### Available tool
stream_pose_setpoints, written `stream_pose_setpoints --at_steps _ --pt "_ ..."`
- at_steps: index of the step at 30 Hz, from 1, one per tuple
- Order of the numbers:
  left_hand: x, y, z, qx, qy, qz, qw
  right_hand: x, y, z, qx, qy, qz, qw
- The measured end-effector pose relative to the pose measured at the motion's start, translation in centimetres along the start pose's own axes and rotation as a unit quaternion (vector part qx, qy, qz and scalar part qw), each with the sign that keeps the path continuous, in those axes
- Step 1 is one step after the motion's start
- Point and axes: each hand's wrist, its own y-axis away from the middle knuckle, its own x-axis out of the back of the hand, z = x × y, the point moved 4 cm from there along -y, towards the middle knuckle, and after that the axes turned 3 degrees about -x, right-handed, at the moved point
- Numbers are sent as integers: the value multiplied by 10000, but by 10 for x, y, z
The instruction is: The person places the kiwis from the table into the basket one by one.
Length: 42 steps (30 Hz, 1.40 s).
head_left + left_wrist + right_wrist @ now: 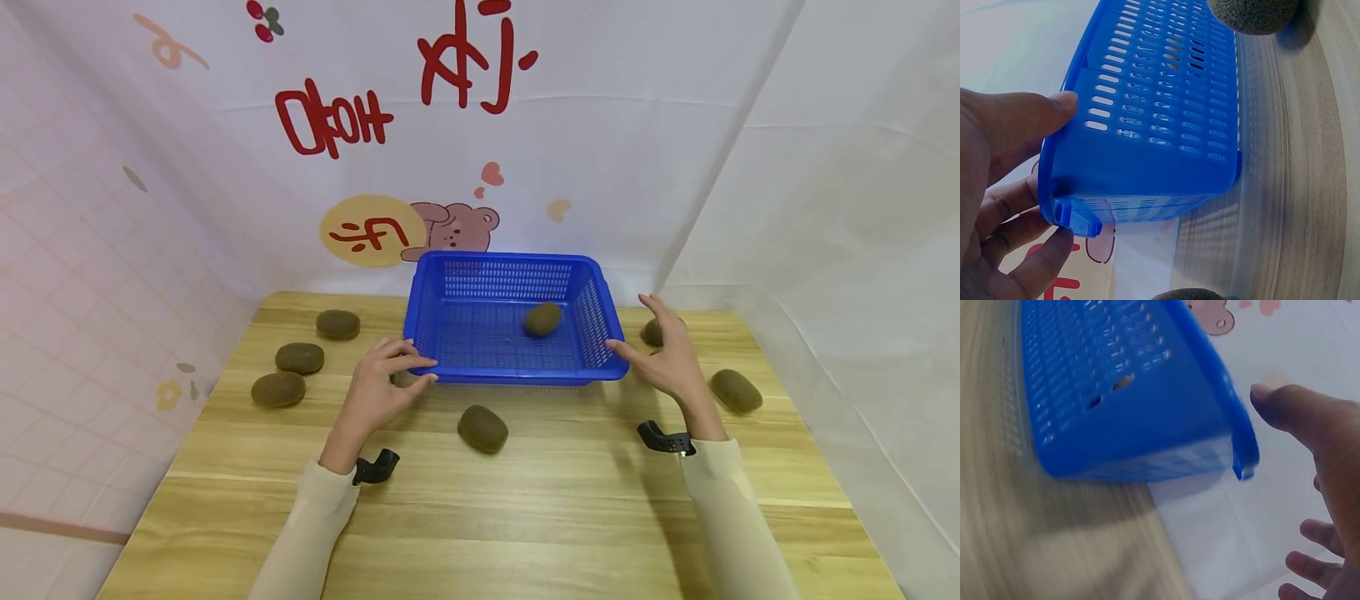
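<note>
A blue plastic basket (517,375) with slotted walls sits at the back of the wooden table. One brown kiwi (542,320) lies inside it, toward the right. My left hand (382,379) holds the basket's near left corner; in the left wrist view the thumb (1063,103) lies against the rim and the fingers curl by the corner lip. Beside the near right corner is my right hand (667,354), its fingers spread. A gap shows between the right thumb (1285,406) and the rim in the right wrist view. Another kiwi (483,429) lies in front of the basket.
To the left lie three kiwis, the upper one (338,324), the middle one (300,358) and the lower one (278,389). On the right is a kiwi (737,391); another kiwi (651,333) is partly hidden behind my right hand. A white printed cloth (600,167) hangs behind the table (525,525).
</note>
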Motion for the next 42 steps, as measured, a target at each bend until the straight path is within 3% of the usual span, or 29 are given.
stream_pose_setpoints --at_steps 15,33,42 --pt "2 -2 4 -41 -48 67 10000 8 11 38 -490 -58 560 9972" --pt "3 0 4 -116 -63 132 9998 -9 34 78 -1204 382 358 9913" --pt "2 0 2 -95 -40 86 9999 -11 39 88 -1206 306 656 9901"
